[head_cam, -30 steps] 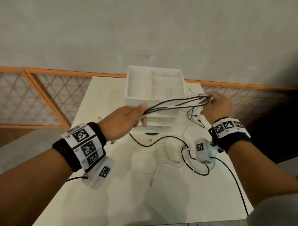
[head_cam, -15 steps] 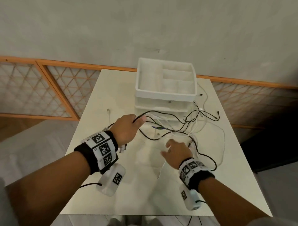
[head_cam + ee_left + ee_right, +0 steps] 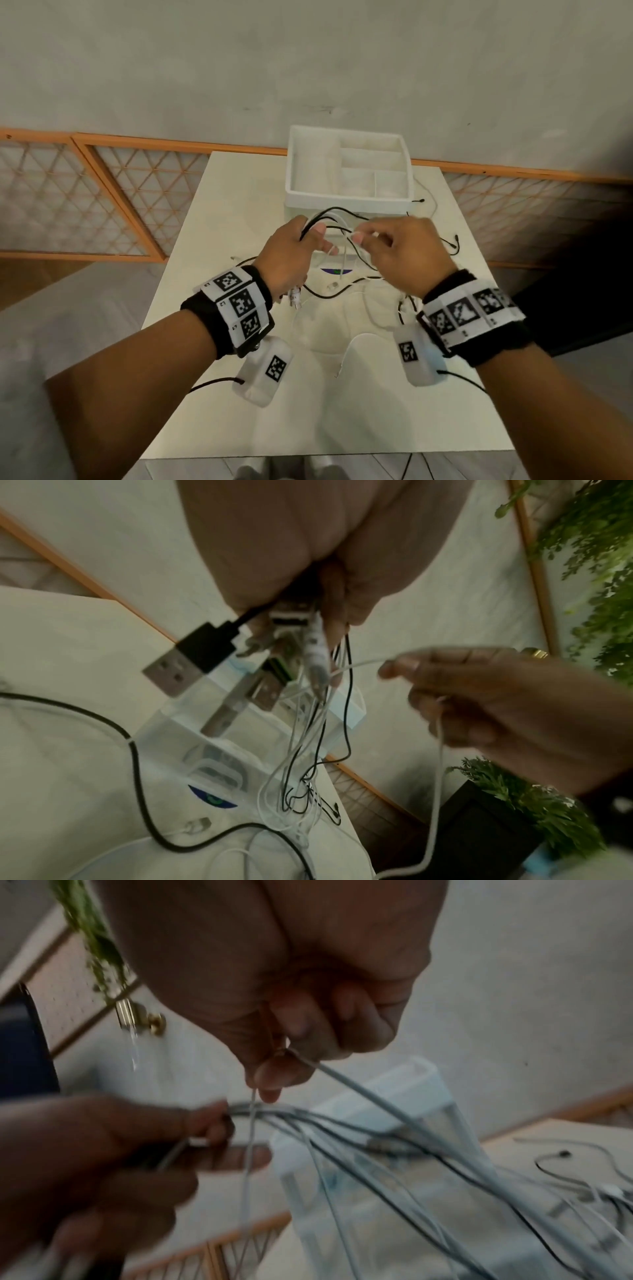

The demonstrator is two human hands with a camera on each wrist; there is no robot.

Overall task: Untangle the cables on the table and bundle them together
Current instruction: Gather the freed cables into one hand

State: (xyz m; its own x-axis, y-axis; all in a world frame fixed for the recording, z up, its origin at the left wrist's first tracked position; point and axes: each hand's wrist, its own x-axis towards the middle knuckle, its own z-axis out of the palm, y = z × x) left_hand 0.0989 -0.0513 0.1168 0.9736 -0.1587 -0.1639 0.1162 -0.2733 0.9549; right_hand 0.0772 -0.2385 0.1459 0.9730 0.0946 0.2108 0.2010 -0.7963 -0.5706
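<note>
Several black and white cables (image 3: 342, 219) run from my left hand (image 3: 301, 240) toward the right side of the table. That hand grips their plug ends as a bunch; a black USB plug (image 3: 192, 656) and silver plugs hang below the palm in the left wrist view. My right hand (image 3: 387, 240) pinches a single white cable (image 3: 363, 664) between thumb and forefinger, close beside the left hand, above the table. The same white cable (image 3: 342, 1080) leaves the right fingertips in the right wrist view. Loose cable loops (image 3: 342, 291) lie on the white table (image 3: 212, 274).
A white compartment tray (image 3: 346, 202) sits on a clear drawer unit at the table's far end. Cable ends (image 3: 454, 240) trail off at the right. An orange-framed lattice railing (image 3: 102, 192) runs behind the table. Green plants (image 3: 599, 561) stand to the side.
My right hand rose from the table surface and now pinches a white cable next to the left hand. The left hand lifted slightly with its bunch. The head view tilted.
</note>
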